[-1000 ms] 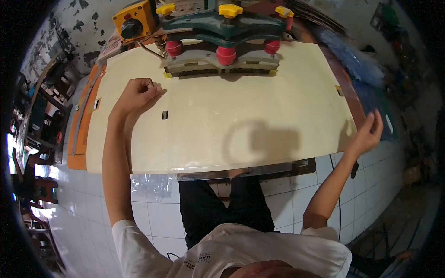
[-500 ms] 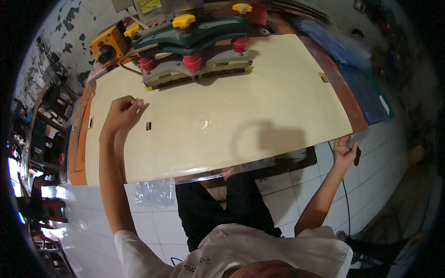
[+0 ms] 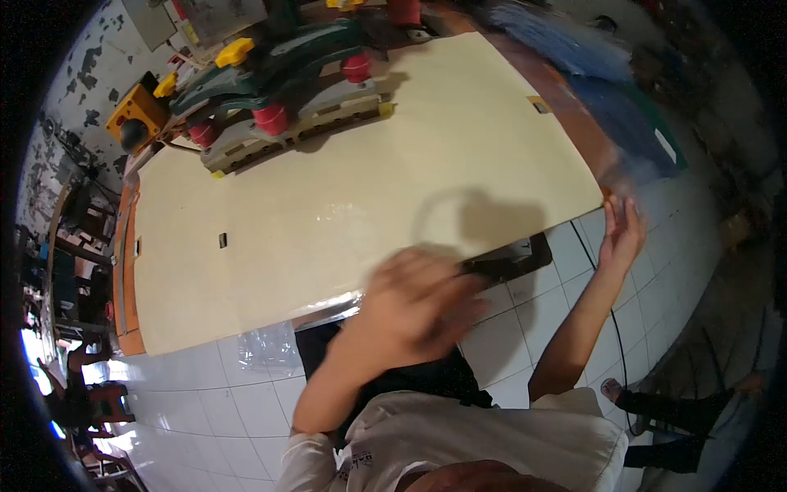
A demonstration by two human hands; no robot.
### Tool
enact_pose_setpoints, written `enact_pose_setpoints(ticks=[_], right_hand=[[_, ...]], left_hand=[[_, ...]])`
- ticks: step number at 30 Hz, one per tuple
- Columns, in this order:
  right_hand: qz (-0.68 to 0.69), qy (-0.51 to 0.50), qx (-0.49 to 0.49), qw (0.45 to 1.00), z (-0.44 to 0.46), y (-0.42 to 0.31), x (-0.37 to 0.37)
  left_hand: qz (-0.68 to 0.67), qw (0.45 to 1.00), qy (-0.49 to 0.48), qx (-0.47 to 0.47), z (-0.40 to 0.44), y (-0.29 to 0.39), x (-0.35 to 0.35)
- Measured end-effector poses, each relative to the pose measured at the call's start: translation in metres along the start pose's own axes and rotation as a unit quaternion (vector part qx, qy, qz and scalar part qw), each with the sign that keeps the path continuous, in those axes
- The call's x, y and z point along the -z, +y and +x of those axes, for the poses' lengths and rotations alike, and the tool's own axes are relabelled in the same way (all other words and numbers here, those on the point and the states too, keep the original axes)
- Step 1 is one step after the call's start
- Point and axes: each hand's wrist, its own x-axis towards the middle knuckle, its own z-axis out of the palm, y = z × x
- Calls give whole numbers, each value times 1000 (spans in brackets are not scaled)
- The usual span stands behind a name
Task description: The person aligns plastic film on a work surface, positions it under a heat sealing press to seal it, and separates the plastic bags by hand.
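Note:
My left hand (image 3: 414,307) is raised over the near edge of the cream-covered table (image 3: 344,172), above my lap; motion smears its fingers. My right hand (image 3: 621,234) is at the table's near right corner, fingers pointing up and pinched at a clear plastic sheet (image 3: 635,172), which is blurred and hard to make out. Glints on the cream surface look like clear film lying there. At the back left of the table stands a sealing press (image 3: 270,90) with a green upper bar, red cushions and yellow knobs.
A yellow control box (image 3: 135,119) sits left of the press. Blue-tinted plastic sheets (image 3: 607,107) lie beyond the right edge. Clear plastic (image 3: 270,348) hangs below the near edge. A cable (image 3: 615,328) runs down to the tiled floor. Another person's leg (image 3: 672,407) shows at lower right.
My left hand has swung from the table's left side to the right and toward me. My right hand has risen slightly at the corner, and the view has shifted.

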Motion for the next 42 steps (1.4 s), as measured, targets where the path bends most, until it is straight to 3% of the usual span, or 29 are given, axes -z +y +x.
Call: enact_pose_setpoints(ticks=[2, 4, 7, 9, 11, 18, 20, 21, 24, 26, 27, 28, 30, 32, 33, 35, 36, 38, 40, 42], right_hand=[[-12, -25, 0, 1000, 0, -3, -16], [-41, -57, -1, 998, -7, -8, -35], [-54, -70, 0, 996, -6, -2, -45], [-42, -125, 12, 991, -5, 0, -45], [-38, -126, 13, 991, -9, -1, -48], [-47, -112, -2, 993, -9, 1, -43], [-43, -106, -7, 993, -12, -2, -39], [-54, -68, -4, 996, -11, -4, -34], [-77, -30, -4, 997, -6, -13, -18], [-202, 177, 155, 951, 3, -2, -5], [-300, 215, 250, 895, 2, -2, -1], [-301, 214, 250, 895, 4, -5, 2], [-510, 103, 410, 749, 10, -16, 5], [-506, -130, 325, 789, 7, -31, -27], [-507, -129, 325, 788, 13, -29, -31], [-544, -287, 227, 755, 24, -22, -43], [-542, -290, 232, 754, 27, -20, -47], [-478, -343, 147, 795, 34, -14, -53], [-509, -337, 196, 767, 41, -4, -58], [-436, -329, 165, 821, 42, 2, -63]], left_hand=[[-118, 993, 1, -10, 33, 7, -53], [-153, 987, -47, 31, 67, 9, -89], [-192, 981, -29, 21, 109, -18, -154], [-237, 968, 85, 8, 129, -29, -184], [-244, 965, 95, 8, 140, -39, -210], [-156, 981, 57, 104, 147, -61, -235], [-210, 963, 47, 161, 152, -65, -234], [-262, 940, 39, 215, 153, -67, -235], [-229, 951, 69, 193, 154, -70, -238], [-248, 945, 72, 199, 153, -70, -237], [-265, 940, 74, 204, 152, -70, -238], [-265, 939, 75, 204, 152, -71, -239], [-295, 932, 67, 200, 152, -74, -241], [-318, 925, 58, 202, 152, -72, -234], [-339, 917, 52, 204, 152, -70, -231], [-353, 912, 68, 198, 150, -72, -237], [-366, 906, 84, 193, 149, -75, -241], [-380, 898, 122, 188, 150, -77, -248], [-393, 887, 161, 183, 152, -75, -243], [-485, 812, 180, 271, 154, -75, -237]])
